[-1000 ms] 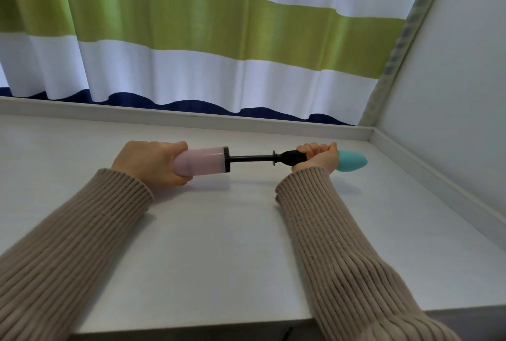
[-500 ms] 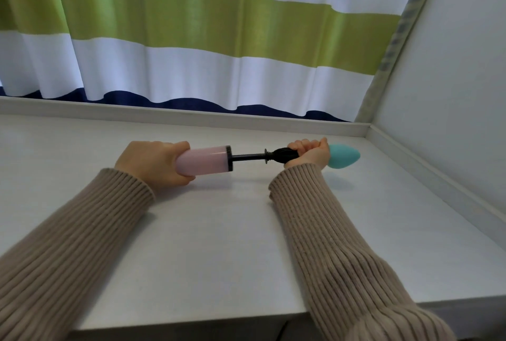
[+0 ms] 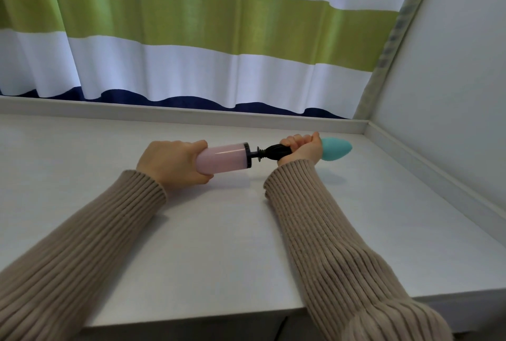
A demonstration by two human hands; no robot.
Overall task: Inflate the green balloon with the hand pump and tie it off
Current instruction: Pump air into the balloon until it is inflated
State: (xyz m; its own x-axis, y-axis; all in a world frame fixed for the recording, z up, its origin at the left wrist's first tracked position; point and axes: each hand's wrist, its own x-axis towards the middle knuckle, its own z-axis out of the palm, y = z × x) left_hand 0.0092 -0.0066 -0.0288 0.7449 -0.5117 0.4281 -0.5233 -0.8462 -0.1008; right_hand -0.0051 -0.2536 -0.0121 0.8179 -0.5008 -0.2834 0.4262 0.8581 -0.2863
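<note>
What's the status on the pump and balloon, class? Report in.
Left hand shut on pump barrel. Right hand shut on black nozzle end. Balloon partly inflated, not tied. Nothing in the way on the table.

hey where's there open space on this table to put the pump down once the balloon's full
Most of the table is bare: the wide strip between the two sleeves, the stretch left of the left hand toward the curtain, and the corner right of the balloon. Only the line of the pump and right hand is taken.
</note>
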